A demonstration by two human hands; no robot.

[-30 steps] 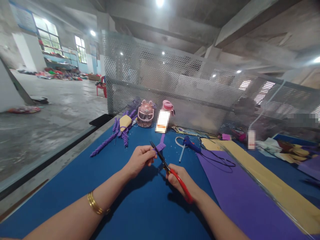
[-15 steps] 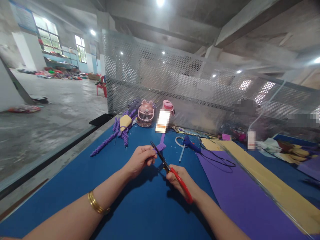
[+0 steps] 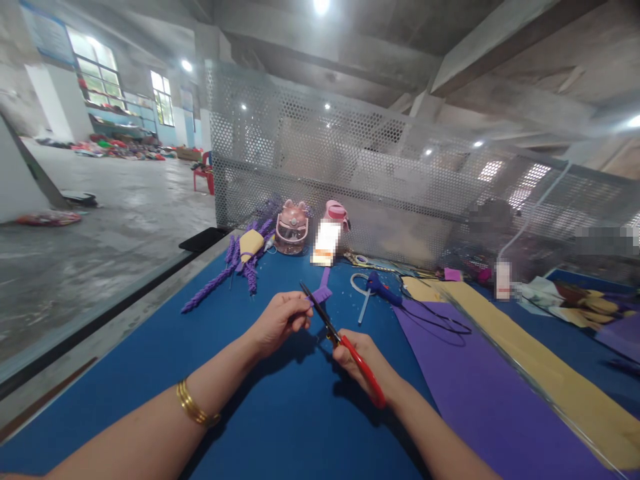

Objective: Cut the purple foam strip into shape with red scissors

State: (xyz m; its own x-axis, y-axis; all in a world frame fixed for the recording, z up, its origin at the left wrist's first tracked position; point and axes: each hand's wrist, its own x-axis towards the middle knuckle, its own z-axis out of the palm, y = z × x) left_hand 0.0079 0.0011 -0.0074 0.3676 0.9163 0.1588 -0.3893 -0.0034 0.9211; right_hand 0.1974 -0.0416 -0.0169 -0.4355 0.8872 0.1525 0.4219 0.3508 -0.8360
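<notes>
My right hand (image 3: 361, 360) is closed round the red handles of a pair of scissors (image 3: 331, 331), whose dark blades point up and to the left. Those blades lie across a small purple strip (image 3: 321, 294) with a fringed edge. Pinched at the near end of this strip are the fingers of my left hand (image 3: 286, 319), close to the blade tips. Both hands are above the blue tabletop (image 3: 280, 413). Past them, another narrow purple piece (image 3: 325, 275) lies on the table, partly overlapped in view by the strip.
Purple lavender-like stems (image 3: 215, 287) with a yellow piece (image 3: 251, 245) lie back left. Behind stand a pink helmet-shaped item (image 3: 292, 230) and a pink-lidded bottle (image 3: 336, 212). To the right are a blue glue gun (image 3: 384, 291) with cable, a purple sheet (image 3: 465, 380) and yellow sheets (image 3: 525, 353).
Almost nothing differs. Both hands, the scissors and the purple strip keep nearly the same position.
</notes>
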